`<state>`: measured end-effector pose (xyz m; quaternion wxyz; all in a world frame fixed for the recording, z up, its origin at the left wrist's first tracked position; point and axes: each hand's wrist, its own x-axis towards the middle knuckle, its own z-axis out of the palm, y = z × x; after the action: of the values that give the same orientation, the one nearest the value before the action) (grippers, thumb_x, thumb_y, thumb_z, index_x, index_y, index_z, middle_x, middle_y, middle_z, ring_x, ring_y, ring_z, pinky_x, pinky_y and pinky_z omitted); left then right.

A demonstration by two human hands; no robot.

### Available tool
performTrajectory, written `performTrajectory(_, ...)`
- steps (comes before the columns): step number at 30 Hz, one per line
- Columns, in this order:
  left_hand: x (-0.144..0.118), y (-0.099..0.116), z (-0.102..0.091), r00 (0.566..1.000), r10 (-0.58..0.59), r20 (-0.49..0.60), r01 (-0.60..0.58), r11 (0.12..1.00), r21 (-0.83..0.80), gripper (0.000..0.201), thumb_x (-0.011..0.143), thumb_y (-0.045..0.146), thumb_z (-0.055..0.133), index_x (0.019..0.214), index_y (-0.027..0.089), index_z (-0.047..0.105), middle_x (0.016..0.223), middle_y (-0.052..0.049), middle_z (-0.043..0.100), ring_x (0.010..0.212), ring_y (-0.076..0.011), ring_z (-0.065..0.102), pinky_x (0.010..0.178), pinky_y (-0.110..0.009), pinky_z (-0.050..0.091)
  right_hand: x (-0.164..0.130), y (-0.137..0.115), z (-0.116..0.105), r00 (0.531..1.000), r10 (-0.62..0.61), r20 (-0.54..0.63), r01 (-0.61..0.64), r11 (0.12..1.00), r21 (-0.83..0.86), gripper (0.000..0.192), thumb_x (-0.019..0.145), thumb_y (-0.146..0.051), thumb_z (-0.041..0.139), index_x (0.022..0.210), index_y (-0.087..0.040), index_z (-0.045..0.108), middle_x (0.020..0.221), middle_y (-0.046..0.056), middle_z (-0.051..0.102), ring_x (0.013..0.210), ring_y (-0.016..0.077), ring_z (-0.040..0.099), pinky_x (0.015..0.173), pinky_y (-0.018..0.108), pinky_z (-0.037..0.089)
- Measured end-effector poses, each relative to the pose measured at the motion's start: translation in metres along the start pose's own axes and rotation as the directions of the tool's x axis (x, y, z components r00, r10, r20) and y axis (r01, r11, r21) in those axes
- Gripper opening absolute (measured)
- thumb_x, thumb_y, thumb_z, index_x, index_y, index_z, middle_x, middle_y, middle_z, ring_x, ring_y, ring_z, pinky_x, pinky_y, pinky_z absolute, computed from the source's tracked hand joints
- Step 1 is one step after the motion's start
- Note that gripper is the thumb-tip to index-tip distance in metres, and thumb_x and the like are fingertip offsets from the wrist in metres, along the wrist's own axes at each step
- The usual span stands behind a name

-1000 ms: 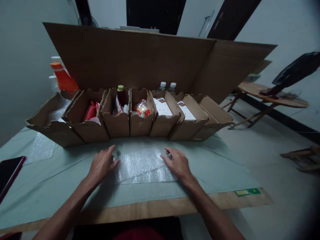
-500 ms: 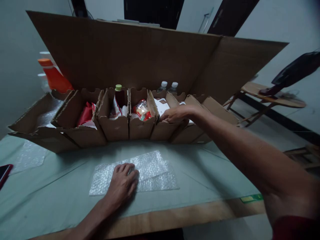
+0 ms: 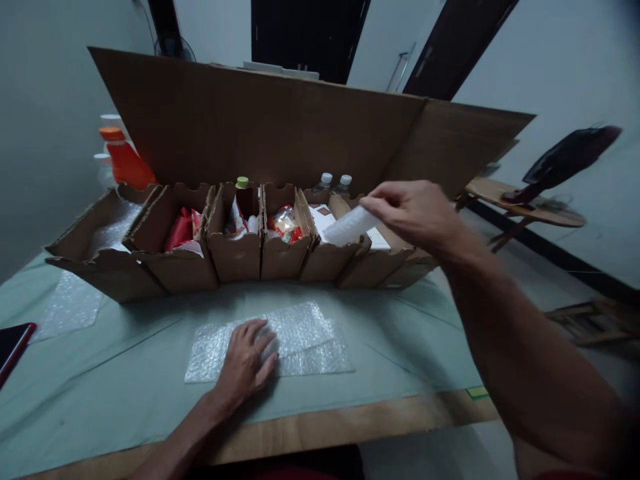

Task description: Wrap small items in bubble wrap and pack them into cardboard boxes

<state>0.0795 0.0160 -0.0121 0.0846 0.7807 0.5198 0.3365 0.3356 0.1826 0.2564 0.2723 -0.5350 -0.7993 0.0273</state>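
Observation:
My left hand lies flat on a sheet of bubble wrap spread on the green table cover. My right hand is raised above the row of cardboard compartments and pinches a small white box by one end, tilted down to the left. The box hangs over the compartment that holds another white box with a brown label. Other compartments hold a red packet, a green-capped bottle and a clear snack bag.
A tall cardboard sheet stands behind the compartments. An orange bottle and two clear bottles stand at the back. A second bubble wrap piece and a dark phone lie at left. Wooden furniture stands at right.
My right hand left the bubble wrap, reached into a compartment and has lifted a small white box out of it. My left hand moved onto the middle of the wrap and stays there.

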Motion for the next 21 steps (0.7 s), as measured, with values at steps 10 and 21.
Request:
performTrajectory(10, 0.007, 0.063, -0.051, 0.912, -0.410, 0.011, 0.308, 0.667, -0.678, 0.091, 0.080, 0.053, 0.071, 0.156, 0.024, 0.029, 0.158, -0.017, 0.040, 0.144, -0.0344, 0.041, 0.116, -0.051, 0.035, -0.119, -0.034, 0.059, 0.852, -0.212, 0.479, -0.125, 0.806, 0.578, 0.022, 0.085, -0.040, 0.067, 0.076, -0.020, 0.072, 0.068, -0.001, 0.065, 0.064, 0.0135, 0.055, 0.059, 0.025, 0.042)
performTrajectory(21, -0.025, 0.064, -0.057, 0.647, -0.449, 0.616, 0.702, 0.035, -0.711, 0.060, 0.062, 0.062, 0.084, 0.093, 0.011, 0.072, 0.078, -0.004, 0.066, 0.067, -0.0141, 0.053, 0.063, -0.025, 0.041, -0.180, -0.025, 0.106, 0.788, -0.355, 0.503, -0.325, 0.454, 0.830, 0.049, 0.069, -0.046, 0.088, 0.108, -0.022, 0.071, 0.094, 0.003, 0.069, 0.086, 0.0176, 0.062, 0.080, 0.031, 0.050)
